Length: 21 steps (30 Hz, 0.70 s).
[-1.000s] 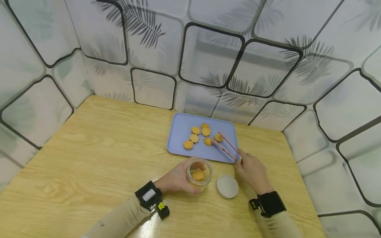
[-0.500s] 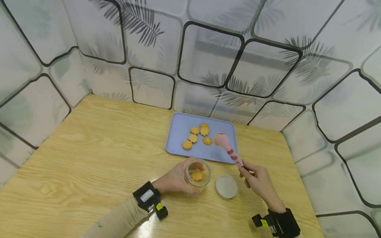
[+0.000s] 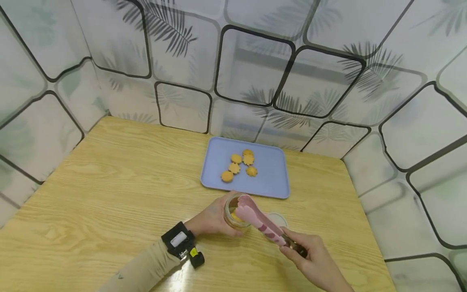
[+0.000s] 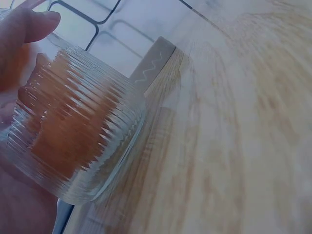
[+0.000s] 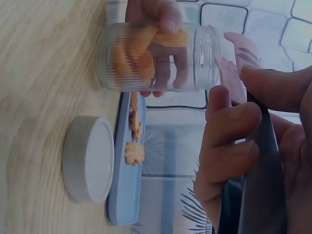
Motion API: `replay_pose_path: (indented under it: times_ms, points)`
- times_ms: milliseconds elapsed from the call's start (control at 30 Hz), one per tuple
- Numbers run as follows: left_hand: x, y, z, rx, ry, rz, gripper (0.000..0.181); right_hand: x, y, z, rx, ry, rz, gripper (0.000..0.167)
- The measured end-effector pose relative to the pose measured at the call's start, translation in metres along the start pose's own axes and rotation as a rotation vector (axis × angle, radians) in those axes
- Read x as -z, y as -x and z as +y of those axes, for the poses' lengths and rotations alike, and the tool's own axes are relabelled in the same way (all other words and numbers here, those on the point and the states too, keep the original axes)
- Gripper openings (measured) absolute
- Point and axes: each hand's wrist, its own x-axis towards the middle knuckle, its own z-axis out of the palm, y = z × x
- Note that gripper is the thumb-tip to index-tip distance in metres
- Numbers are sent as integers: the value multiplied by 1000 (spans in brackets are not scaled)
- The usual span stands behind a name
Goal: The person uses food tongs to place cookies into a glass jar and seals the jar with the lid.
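Observation:
My left hand (image 3: 215, 217) grips a ribbed glass jar (image 5: 165, 58) standing on the table, fingers and thumb around its side. Several cookies (image 5: 134, 53) lie inside it, also visible through the glass in the left wrist view. My right hand (image 3: 313, 257) holds pink tongs (image 3: 260, 221) with dark handles, their tips over the jar's mouth. In the right wrist view the tong tips stand slightly apart; whether a cookie is between them I cannot tell. Behind the jar, a blue tray (image 3: 271, 174) bears several flower-shaped cookies (image 3: 234, 168).
A pale round lid (image 5: 90, 158) lies on the wooden table (image 3: 127, 170) right of the jar, partly hidden by the tongs in the head view. Patterned curtain walls (image 3: 182, 105) border the table at the back and sides.
The tongs have picked up the rightmost cookie from the tray and swung left and nearer, over the jar. My left hand keeps its grip on the jar.

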Motion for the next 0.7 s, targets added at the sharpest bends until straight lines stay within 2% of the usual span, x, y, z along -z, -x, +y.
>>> replay_pose_path:
  times_ms: [100,167,267,333,533,600,700]
  points:
    - [2,1,1,-4,-12,6,90,1,-3,1,30,23,26,40]
    - [4,3,3,2,-32,17,89,3,-12,4,-2,-4,34,43]
    - [7,6,5,15,-51,30,87,4,-35,13,-46,58,67,46]
    - [8,7,5,22,-62,24,85,1,-54,21,-36,180,77,47]
    - [7,6,5,31,-61,7,86,-16,-104,44,109,664,54,49]
    - [5,4,5,25,-57,1,89,-21,-115,48,128,769,53,48]
    - [2,2,4,23,-62,-3,93,-27,-124,52,138,831,46,45]
